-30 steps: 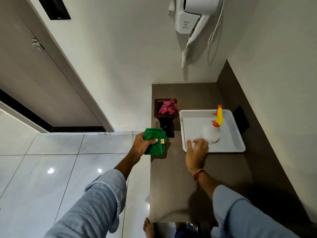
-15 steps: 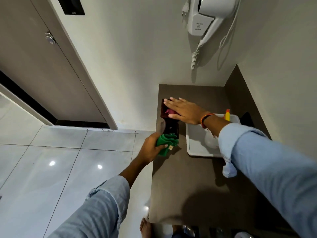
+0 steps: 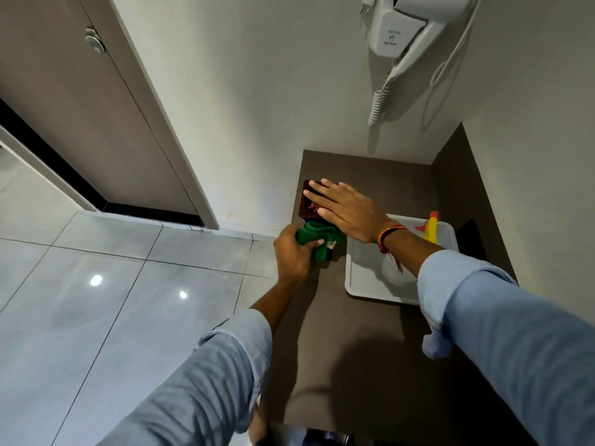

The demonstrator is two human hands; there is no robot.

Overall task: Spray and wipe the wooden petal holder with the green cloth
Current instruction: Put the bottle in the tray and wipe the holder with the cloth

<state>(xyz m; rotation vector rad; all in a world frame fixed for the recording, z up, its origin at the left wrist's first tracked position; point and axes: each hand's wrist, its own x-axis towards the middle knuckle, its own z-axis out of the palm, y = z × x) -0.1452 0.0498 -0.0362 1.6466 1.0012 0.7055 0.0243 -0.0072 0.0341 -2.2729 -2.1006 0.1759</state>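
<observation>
The dark wooden petal holder (image 3: 306, 204) stands at the left edge of the brown counter, pink petals just showing in its top. My right hand (image 3: 346, 210) lies flat over that top, fingers spread, covering most of it. My left hand (image 3: 294, 252) grips the folded green cloth (image 3: 317, 238) and presses it against the holder's near side. The spray bottle (image 3: 430, 228), yellow and orange at the head with a clear body, stands in the white tray; my right forearm hides its lower part.
The white tray (image 3: 367, 278) sits on the brown counter (image 3: 354, 349) right of the holder. A black object (image 3: 471, 235) lies behind the tray by the side wall. A wall-mounted hair dryer (image 3: 402, 27) hangs above. The tiled floor (image 3: 112, 300) and a door lie to the left.
My right hand left the spray bottle in the tray, crossed left and settled flat on the holder's top. My left hand brought the green cloth up against the holder.
</observation>
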